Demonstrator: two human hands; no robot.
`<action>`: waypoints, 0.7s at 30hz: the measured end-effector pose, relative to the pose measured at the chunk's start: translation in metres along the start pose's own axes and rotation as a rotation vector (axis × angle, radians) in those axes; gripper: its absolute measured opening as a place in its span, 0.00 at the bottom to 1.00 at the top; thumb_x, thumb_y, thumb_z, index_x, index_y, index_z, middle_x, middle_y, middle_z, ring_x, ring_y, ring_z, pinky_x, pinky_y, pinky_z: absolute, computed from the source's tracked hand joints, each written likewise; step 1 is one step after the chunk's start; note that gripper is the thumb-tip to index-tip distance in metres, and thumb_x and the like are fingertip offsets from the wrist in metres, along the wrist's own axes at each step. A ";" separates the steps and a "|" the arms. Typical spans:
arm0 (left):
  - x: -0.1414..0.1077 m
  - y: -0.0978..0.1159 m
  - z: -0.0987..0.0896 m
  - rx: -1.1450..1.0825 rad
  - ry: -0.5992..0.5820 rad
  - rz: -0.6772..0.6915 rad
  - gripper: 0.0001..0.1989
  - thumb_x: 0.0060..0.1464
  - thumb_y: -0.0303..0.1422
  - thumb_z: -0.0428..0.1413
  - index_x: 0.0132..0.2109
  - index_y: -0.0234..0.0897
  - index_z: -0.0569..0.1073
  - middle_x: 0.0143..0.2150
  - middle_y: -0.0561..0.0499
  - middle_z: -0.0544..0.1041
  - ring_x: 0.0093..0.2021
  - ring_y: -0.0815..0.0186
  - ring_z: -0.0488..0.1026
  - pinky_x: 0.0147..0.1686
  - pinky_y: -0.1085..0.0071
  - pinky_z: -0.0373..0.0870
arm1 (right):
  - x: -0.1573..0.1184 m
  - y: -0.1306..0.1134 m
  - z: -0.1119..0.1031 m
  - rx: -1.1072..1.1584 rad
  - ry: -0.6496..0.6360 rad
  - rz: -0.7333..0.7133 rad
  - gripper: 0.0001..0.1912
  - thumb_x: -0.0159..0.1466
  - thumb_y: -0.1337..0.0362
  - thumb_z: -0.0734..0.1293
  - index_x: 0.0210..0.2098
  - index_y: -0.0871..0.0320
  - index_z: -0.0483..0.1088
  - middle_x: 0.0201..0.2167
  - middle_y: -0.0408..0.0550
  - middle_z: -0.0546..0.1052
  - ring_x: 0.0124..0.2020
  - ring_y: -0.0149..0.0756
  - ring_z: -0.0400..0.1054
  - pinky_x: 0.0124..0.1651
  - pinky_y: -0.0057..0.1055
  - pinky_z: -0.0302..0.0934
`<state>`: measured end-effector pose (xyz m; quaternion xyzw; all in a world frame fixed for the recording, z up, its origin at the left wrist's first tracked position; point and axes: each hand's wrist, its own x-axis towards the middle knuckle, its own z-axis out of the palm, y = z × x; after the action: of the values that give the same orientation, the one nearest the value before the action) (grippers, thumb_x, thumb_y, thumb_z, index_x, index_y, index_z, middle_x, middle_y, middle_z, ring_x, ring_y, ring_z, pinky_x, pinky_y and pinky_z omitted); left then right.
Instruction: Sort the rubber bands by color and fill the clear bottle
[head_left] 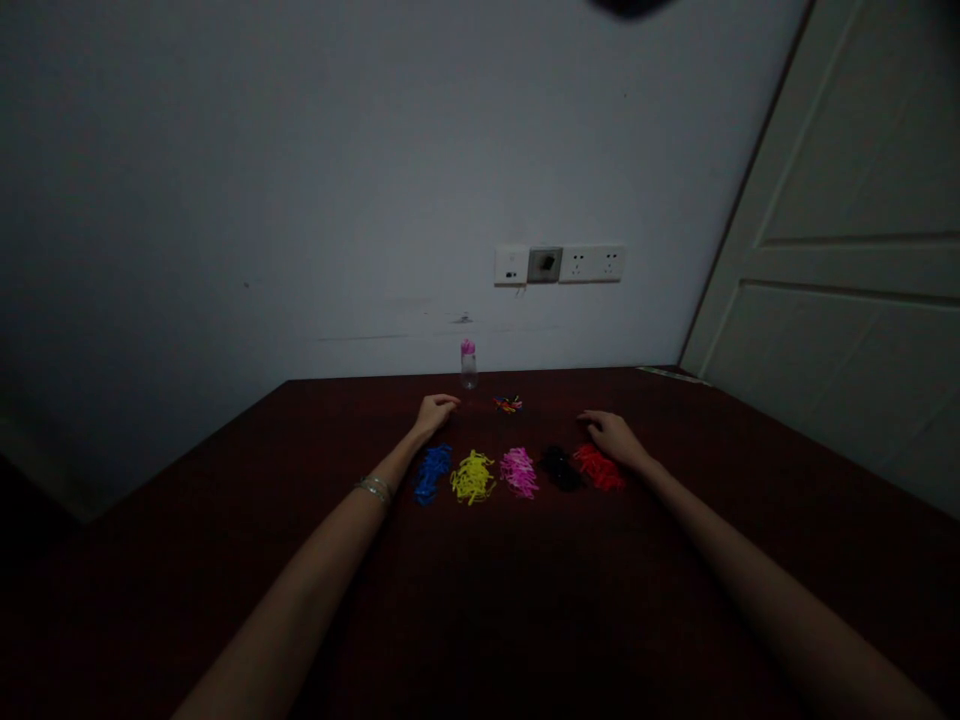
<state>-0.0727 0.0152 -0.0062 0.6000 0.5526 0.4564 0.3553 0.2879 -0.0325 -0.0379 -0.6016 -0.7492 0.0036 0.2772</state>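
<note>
My left hand [437, 412] rests on the table just behind a pile of blue strips [433, 474], its fingers stretched to the right and holding nothing. My right hand [611, 436] lies behind a pile of red strips [600, 468], fingers reaching left, also with nothing visible in them. Between these two piles, in a row, lie yellow strips [473, 477], pink strips [519, 472] and black strips [561, 468]. They look like thin bands, too small to make out exactly. Farther back sits a small mixed-colour heap [508, 404].
A clear bottle [469, 370] with a pink top stands near the back edge of the dark red table [480, 600]. Behind it rises a pale wall [337, 200] with a row of sockets [592, 264]. A panelled door [847, 220] is at the right. The light is dim.
</note>
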 end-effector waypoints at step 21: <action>0.001 -0.007 -0.001 0.047 0.001 0.080 0.11 0.44 0.30 0.51 0.32 0.29 0.76 0.19 0.53 0.70 0.17 0.76 0.59 0.19 0.79 0.54 | 0.077 -0.084 0.002 -0.169 -0.306 -0.105 0.20 0.57 0.69 0.59 0.48 0.54 0.70 0.48 0.49 0.73 0.49 0.40 0.66 0.49 0.31 0.58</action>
<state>-0.0760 0.0169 -0.0121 0.6293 0.5390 0.4576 0.3224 0.2022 0.0150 0.0205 -0.5753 -0.8106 0.0176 0.1082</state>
